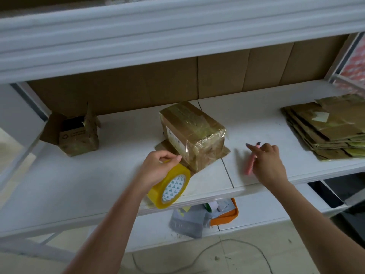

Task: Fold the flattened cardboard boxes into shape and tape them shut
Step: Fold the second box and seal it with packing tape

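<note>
A folded cardboard box [192, 133], wrapped in shiny clear tape, stands in the middle of the white shelf [79, 180] with its bottom flaps sticking out. My left hand [158, 167] grips a yellow tape roll [169, 186] just in front of the box's near left corner. To the right of the box, my right hand [267, 161] holds a pink box cutter [250, 164] a little above the shelf. A stack of flattened cardboard boxes [325, 127] lies at the right end of the shelf.
A small open cardboard box [73, 133] with torn flaps sits at the back left. Brown cardboard sheets [217, 78] line the shelf's back. On the lower shelf lie an orange tray [227, 216] and grey bags [187, 222]. A cable [227, 246] runs across the floor.
</note>
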The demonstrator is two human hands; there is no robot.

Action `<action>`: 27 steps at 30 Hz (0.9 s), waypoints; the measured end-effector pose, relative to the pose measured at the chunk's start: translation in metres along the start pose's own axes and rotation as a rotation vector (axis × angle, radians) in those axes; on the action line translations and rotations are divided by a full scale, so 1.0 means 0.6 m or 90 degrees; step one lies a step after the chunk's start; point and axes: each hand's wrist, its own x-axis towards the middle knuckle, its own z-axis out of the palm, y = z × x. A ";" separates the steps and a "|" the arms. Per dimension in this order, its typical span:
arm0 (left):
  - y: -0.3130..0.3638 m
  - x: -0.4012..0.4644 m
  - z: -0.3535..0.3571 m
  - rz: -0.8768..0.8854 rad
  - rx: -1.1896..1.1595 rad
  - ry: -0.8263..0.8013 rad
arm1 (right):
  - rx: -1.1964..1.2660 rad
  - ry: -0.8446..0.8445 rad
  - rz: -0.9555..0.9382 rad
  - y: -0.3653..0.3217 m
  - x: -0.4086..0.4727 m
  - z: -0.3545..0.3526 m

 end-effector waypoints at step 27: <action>-0.019 0.015 -0.018 0.012 0.038 0.018 | 0.535 0.086 -0.447 -0.253 -0.047 -0.043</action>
